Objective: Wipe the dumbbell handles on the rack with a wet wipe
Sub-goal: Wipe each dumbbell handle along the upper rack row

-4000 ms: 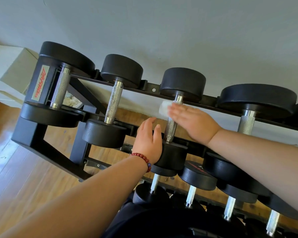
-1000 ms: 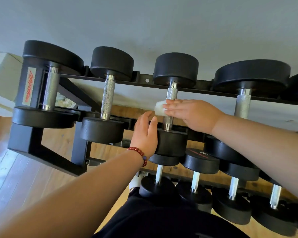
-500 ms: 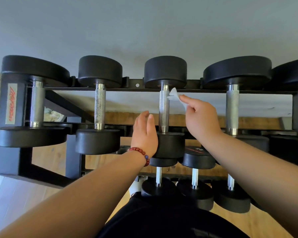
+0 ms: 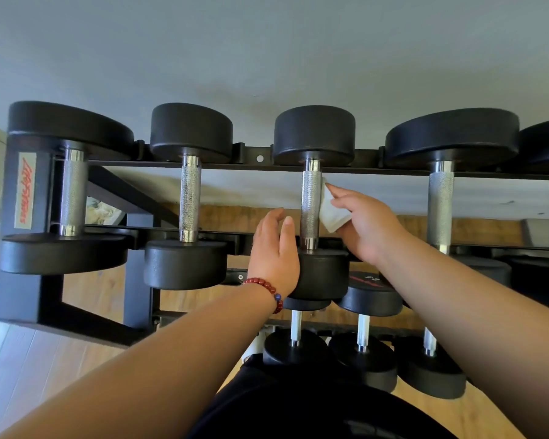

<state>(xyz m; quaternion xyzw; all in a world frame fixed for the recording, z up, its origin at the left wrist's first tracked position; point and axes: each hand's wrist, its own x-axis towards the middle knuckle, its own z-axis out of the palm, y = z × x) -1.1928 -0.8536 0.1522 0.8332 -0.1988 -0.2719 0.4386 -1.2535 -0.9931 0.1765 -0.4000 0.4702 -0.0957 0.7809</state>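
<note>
Several black dumbbells with knurled steel handles lie across the top tier of a black rack point(image 4: 260, 166). My right hand point(image 4: 366, 226) pinches a folded white wet wipe point(image 4: 330, 213) and holds it against the right side of the third dumbbell's handle point(image 4: 310, 207). My left hand point(image 4: 274, 251), with a red bead bracelet at the wrist, rests with straight fingers on the left side of that dumbbell's near head point(image 4: 322, 270).
Other top-tier handles stand left point(image 4: 190, 201), far left point(image 4: 73, 191) and right point(image 4: 440, 201). Smaller dumbbells point(image 4: 362, 340) sit on a lower tier below my arms. A grey wall rises behind the rack; wooden floor point(image 4: 29, 359) lies to the left.
My right hand took the wipe off the handle, lifted it near the top end, then brought it down against the handle's right side. My left hand stayed on the near head.
</note>
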